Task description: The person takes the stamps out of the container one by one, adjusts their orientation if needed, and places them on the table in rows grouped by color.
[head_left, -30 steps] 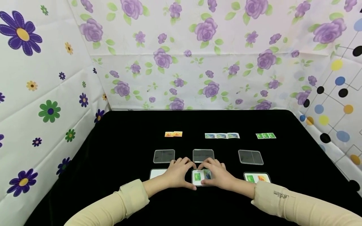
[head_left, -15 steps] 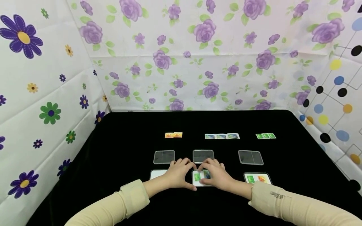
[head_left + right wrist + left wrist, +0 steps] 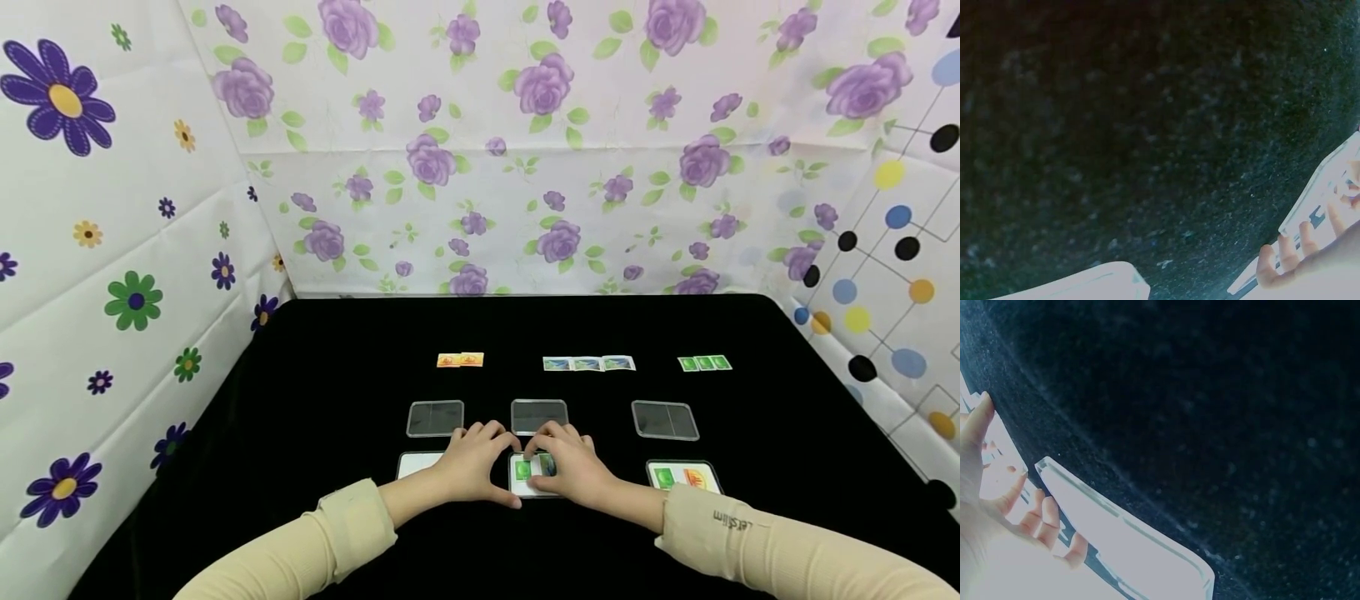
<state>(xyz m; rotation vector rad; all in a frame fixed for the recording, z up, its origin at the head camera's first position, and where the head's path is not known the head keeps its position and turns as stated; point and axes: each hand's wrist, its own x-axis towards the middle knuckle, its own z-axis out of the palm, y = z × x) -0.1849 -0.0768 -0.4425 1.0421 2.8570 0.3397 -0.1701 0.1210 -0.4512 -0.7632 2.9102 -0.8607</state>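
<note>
In the head view a shallow clear case (image 3: 516,490) with a white base lies front and centre. It holds a small green picture card (image 3: 522,472) at left and a small blue picture card (image 3: 548,461) at right. My left hand (image 3: 471,467) holds the case's left end, index finger at the far edge and thumb at the near edge. My right hand (image 3: 570,465) reaches over the case from the right; its bent index finger and thumb pinch the blue card, which is partly hidden. The left wrist view shows the left hand (image 3: 1007,512) beside a white case; the right wrist view catches right-hand fingers (image 3: 1307,239).
Three clear lids (image 3: 435,418) lie in a row behind. A white-based case (image 3: 417,462) is partly under the left arm; another case (image 3: 684,475) at right holds green and orange cards. Orange cards (image 3: 460,360), blue cards (image 3: 588,364) and green cards (image 3: 705,363) lie farther back.
My right hand has shifted slightly left over the middle case, and the blue card has moved a little toward the green one. My left hand has kept its place.
</note>
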